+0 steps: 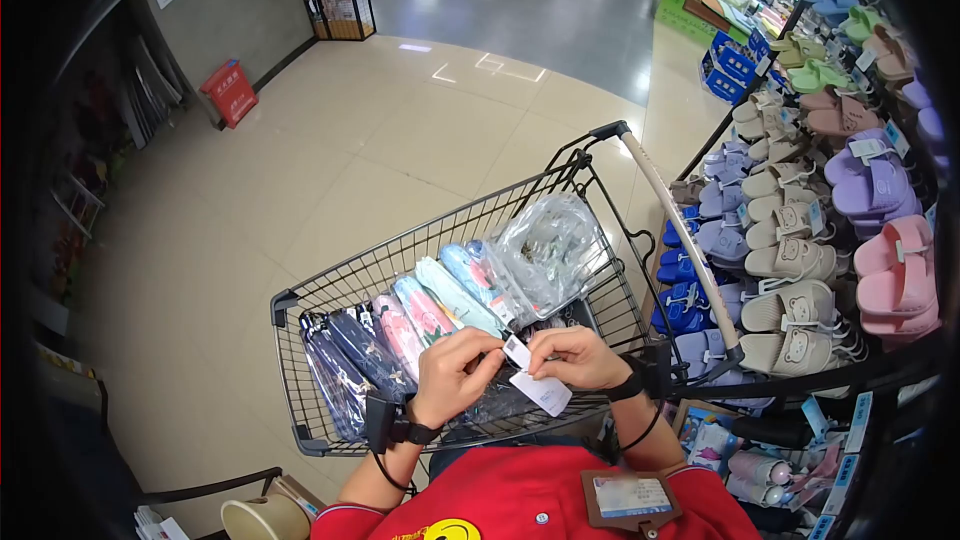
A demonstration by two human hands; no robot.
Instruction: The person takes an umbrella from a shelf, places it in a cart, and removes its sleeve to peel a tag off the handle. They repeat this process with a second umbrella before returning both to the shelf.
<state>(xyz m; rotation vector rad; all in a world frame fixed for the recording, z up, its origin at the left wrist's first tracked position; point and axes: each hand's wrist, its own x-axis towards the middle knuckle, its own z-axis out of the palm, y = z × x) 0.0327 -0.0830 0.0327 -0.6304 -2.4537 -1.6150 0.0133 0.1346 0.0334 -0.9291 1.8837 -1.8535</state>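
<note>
Both my hands meet over a wire shopping cart (330, 292). My left hand (455, 372) and my right hand (577, 356) pinch small white paper tags (538, 387) between their fingertips; what the tags hang from is hidden by my fingers. In the cart lie several folded umbrellas in sleeves, dark blue (345, 360), pink (400, 325) and light blue (462, 275). A crumpled clear plastic bag (545, 245) rests on their far end.
A rack of slippers (800, 240) in beige, purple, pink and green stands right of the cart, close to its handle (685, 235). Open tiled floor (300, 160) stretches ahead and left. A red box (229, 92) stands by the far left wall. A chair arm (205, 488) sits lower left.
</note>
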